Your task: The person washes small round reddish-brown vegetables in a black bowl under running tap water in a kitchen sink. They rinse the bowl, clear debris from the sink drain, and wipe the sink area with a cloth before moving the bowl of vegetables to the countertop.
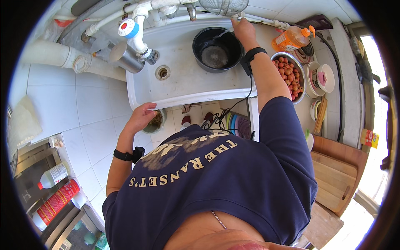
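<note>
A black cooking pot (217, 50) stands in the white sink (178, 67), towards its right side. Water runs into it from a tap spout beside my right hand (244, 31), which is at the tap; the fingers are partly hidden, so its grip cannot be told. My left hand (142, 118) is at the sink's front left edge, holding nothing, its fingers apart. A metal bowl (304, 90) of red hawthorn fruits (289, 76) stands right of the sink. Left of the pot lies the open drain (162, 72).
An orange pump bottle (287, 39) and stacked bowls (325, 79) stand at the right. Wooden cutting boards (334, 178) lie nearer me. White pipes and a metal strainer (223, 5) are above the sink. A bin (156, 123) and dark cables (223, 115) are below its front edge.
</note>
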The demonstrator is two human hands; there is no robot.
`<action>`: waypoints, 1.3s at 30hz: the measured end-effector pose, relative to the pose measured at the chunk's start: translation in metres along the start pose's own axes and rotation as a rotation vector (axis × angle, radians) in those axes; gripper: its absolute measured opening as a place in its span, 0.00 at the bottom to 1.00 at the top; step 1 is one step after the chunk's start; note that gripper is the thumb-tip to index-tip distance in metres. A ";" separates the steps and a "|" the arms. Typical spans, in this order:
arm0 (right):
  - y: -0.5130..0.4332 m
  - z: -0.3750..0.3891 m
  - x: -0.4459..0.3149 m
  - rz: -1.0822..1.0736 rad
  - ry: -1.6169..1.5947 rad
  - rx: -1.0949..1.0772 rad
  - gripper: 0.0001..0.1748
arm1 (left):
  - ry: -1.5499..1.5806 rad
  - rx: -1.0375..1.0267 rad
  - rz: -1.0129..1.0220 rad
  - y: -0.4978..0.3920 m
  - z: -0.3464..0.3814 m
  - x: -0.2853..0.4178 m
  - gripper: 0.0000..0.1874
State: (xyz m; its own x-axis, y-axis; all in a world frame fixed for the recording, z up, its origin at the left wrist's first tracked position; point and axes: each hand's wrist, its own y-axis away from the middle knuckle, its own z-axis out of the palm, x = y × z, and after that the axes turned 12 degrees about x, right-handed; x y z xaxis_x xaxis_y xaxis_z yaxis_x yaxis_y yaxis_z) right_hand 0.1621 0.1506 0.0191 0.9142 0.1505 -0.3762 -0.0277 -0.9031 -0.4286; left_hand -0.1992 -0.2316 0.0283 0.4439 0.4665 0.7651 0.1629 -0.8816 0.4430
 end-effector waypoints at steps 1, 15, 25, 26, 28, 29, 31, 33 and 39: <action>0.000 -0.001 -0.001 -0.004 0.006 0.005 0.31 | 0.006 0.002 0.009 0.000 0.000 0.000 0.19; -0.003 0.004 0.001 0.070 0.040 -0.025 0.34 | 0.008 0.000 0.031 0.001 -0.001 0.003 0.19; -0.004 0.006 0.001 0.102 0.023 -0.043 0.36 | 0.028 0.013 0.038 0.000 -0.001 -0.002 0.19; -0.004 0.008 0.002 0.087 0.019 -0.040 0.36 | 0.028 0.013 0.033 0.000 -0.001 -0.002 0.19; -0.005 0.012 0.008 0.058 0.015 -0.032 0.37 | 0.035 0.012 0.035 0.000 -0.001 -0.002 0.19; -0.006 0.014 0.010 0.053 0.015 -0.023 0.36 | 0.042 0.011 0.041 0.001 -0.001 0.000 0.19; -0.006 0.018 0.012 0.042 0.014 -0.005 0.35 | 0.043 0.009 0.042 0.001 -0.002 0.000 0.19; -0.005 0.015 0.009 0.066 0.012 -0.012 0.36 | 0.033 0.010 0.033 0.001 -0.003 0.000 0.19; -0.006 0.017 0.010 0.052 0.030 -0.008 0.36 | 0.024 0.013 0.034 0.001 -0.004 0.001 0.19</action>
State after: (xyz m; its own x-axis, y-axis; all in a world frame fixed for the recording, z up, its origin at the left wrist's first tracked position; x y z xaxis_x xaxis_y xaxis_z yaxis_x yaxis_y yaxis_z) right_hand 0.1649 0.1646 0.0044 0.9233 0.0912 -0.3732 -0.0725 -0.9125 -0.4026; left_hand -0.2021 -0.2315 0.0318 0.4281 0.4379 0.7905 0.1601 -0.8977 0.4106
